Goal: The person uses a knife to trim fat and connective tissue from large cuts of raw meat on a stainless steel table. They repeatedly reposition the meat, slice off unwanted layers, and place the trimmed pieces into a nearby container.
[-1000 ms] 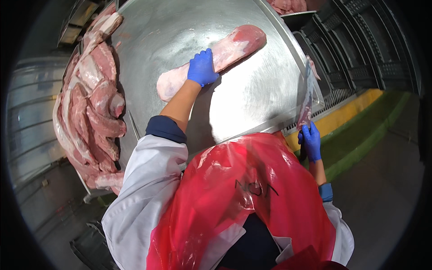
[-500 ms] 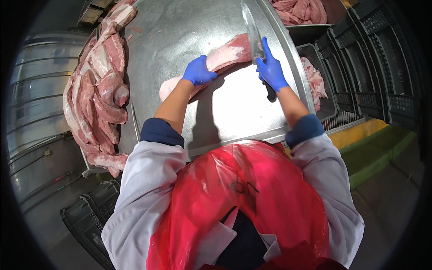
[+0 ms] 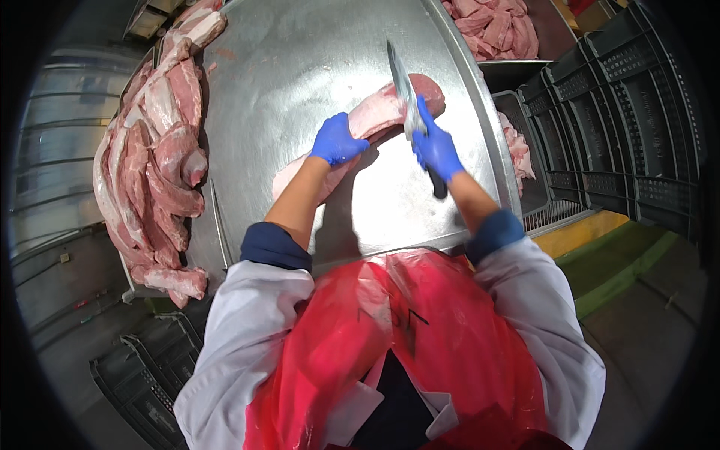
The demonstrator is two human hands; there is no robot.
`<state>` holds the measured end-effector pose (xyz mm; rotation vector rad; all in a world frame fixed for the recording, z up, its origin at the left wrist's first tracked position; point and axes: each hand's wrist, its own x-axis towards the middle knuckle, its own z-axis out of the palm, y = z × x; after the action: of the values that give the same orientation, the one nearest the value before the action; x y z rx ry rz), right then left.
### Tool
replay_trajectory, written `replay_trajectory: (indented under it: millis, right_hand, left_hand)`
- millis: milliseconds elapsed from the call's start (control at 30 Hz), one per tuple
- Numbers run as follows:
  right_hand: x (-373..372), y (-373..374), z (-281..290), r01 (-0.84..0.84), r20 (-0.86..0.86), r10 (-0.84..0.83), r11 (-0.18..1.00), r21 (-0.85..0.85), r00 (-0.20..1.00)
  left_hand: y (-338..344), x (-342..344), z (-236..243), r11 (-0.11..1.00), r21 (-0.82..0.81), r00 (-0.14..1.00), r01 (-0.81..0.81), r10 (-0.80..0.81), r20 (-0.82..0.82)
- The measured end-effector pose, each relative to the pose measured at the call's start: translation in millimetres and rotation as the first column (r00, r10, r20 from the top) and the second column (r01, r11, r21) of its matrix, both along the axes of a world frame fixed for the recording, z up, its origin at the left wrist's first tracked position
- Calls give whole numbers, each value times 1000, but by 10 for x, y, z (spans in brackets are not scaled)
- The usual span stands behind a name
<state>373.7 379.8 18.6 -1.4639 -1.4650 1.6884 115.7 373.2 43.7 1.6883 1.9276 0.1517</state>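
Observation:
A long pale-pink piece of meat (image 3: 379, 112) lies diagonally on the metal work table (image 3: 300, 45), its redder end at the upper right. My left hand (image 3: 339, 139), in a blue glove, presses down and grips around the middle of the meat. In my right hand (image 3: 438, 147), also blue-gloved, is a knife (image 3: 402, 82) with a black handle. Its blade points away from me and lies across the meat near the red end, with my index finger stretched along it. Whether the edge has entered the meat cannot be made out.
Several long cuts of meat (image 3: 154, 165) are heaped along the table's left edge, with a thin metal rod (image 3: 219, 221) beside them. At the right stand a grey bin (image 3: 535, 191) holding pale trimmings (image 3: 517, 154), a container of meat pieces (image 3: 495, 30) and stacked black crates (image 3: 637, 97).
The knife has come left and down from beside the meat's end to lie over it. The meat and my left hand have shifted slightly right.

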Motion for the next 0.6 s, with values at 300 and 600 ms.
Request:
replay_trajectory:
  millis: [300,600]
  right_hand:
    - [-121,-354,157,48,34,-46,996,-70,998]
    - [1139,-1814,807,143,174,-121,983,-114,977]
  left_hand:
    - [-104,31,-54,994,105,1000,11,-11,-4]
    - [-240,544,166,926,333,946,180,-71,-315]
